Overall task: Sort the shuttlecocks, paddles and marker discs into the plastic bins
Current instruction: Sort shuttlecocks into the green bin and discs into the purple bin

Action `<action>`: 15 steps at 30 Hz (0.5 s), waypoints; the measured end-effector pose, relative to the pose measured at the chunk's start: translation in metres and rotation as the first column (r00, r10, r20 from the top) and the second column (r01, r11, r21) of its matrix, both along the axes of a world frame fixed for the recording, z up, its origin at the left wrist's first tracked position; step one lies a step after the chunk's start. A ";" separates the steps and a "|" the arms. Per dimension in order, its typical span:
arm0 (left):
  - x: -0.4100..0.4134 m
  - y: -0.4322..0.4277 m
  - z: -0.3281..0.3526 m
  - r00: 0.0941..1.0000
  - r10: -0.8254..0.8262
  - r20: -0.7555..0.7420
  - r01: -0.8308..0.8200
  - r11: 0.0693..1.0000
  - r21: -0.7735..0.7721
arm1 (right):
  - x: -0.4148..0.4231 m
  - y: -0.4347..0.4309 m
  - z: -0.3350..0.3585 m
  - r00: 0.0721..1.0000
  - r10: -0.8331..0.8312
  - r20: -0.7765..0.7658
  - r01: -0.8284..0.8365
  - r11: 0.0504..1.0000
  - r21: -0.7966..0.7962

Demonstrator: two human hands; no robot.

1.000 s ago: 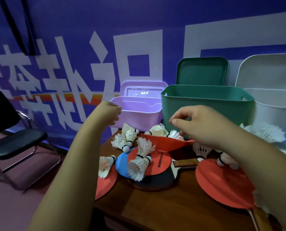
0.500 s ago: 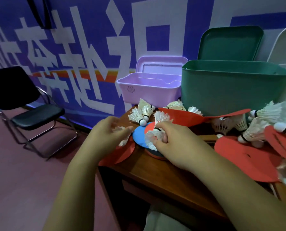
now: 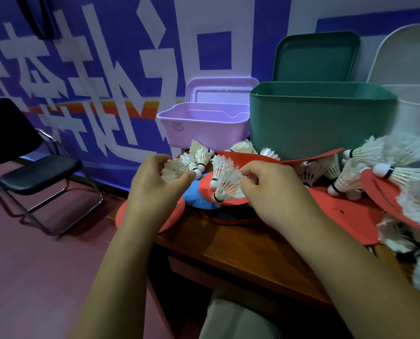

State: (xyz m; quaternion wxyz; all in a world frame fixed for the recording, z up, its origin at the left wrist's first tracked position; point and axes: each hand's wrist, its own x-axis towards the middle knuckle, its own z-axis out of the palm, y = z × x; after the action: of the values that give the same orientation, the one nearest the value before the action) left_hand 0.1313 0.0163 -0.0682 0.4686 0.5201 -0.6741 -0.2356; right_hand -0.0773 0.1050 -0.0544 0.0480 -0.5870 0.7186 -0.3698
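My left hand (image 3: 155,189) is closed around a white shuttlecock (image 3: 173,170) at the table's left corner. My right hand (image 3: 275,192) pinches the feathers of two shuttlecocks (image 3: 226,185) that rest over a red disc (image 3: 206,189) and a blue disc (image 3: 193,199). More shuttlecocks (image 3: 351,177) lie piled to the right among red paddles (image 3: 351,214). Behind them stand three open bins: a purple bin (image 3: 204,128), a green bin (image 3: 321,118) and a white bin (image 3: 417,113).
The wooden table (image 3: 240,248) has its front edge close to my body. A black folding chair (image 3: 32,167) stands on the floor to the left. A purple banner wall runs behind the bins, with the green lid (image 3: 316,57) leaning on it.
Both hands came down from near the bins to the pile and closed on shuttlecocks. The view has swung left and moved closer.
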 end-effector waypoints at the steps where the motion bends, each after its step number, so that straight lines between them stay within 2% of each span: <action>1: -0.006 0.003 0.005 0.999 -0.026 -0.035 0.026 1.000 -0.006 | -0.003 0.004 0.002 1.000 -0.009 0.002 0.009 1.000 -0.016; 6: -0.047 0.011 0.029 0.973 -0.145 -0.181 0.142 0.989 -0.034 | -0.030 0.028 0.020 0.994 -0.094 0.063 0.101 0.988 -0.117; 11: -0.108 0.022 0.060 0.948 -0.278 -0.154 0.259 0.957 -0.131 | -0.066 0.061 0.042 0.968 -0.189 0.164 0.216 0.961 -0.172; 15: -0.165 0.026 0.087 0.914 -0.400 -0.068 0.379 0.902 -0.209 | -0.094 0.078 0.055 0.924 -0.233 0.303 0.299 0.934 -0.196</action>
State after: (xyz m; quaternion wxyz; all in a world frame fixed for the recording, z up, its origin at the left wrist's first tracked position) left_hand -0.0336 0.0419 0.0185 0.4959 0.3136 -0.7572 -0.2869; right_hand -0.1718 0.1832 0.0001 0.0255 -0.4278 0.7287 -0.5341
